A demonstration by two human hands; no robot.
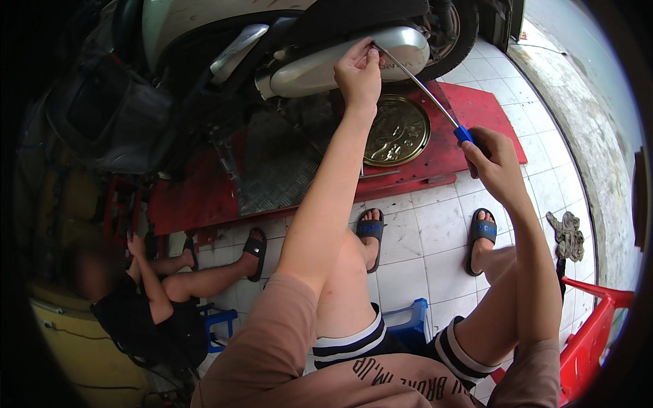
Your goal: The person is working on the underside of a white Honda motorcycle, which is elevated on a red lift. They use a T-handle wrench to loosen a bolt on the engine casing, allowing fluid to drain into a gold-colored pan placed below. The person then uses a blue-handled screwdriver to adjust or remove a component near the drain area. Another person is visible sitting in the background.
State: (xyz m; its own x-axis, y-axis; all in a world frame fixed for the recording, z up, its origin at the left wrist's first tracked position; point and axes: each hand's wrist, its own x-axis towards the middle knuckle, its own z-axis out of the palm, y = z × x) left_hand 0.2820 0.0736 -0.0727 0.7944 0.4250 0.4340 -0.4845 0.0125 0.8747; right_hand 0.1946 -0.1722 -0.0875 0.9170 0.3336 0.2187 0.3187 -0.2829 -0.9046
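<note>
My right hand [493,160] grips the blue handle of a long screwdriver [418,81], whose steel shaft slants up to the silver side cover [299,76] of a scooter [170,27]. My left hand [360,68] is raised to that cover, fingers pinched around the screwdriver's tip; whatever else is between them is too small to make out. Below the cover, a round brass-coloured plate with a raised design [396,129] lies on the red platform [483,112] of a stand.
Another person [146,313] sits at lower left, hands [136,245] raised. A blue stool [408,326] is beneath me, a red plastic chair [592,326] at lower right. A crumpled rag [568,234] lies on the tiled floor. A doorway edge and pavement [571,75] run along the right.
</note>
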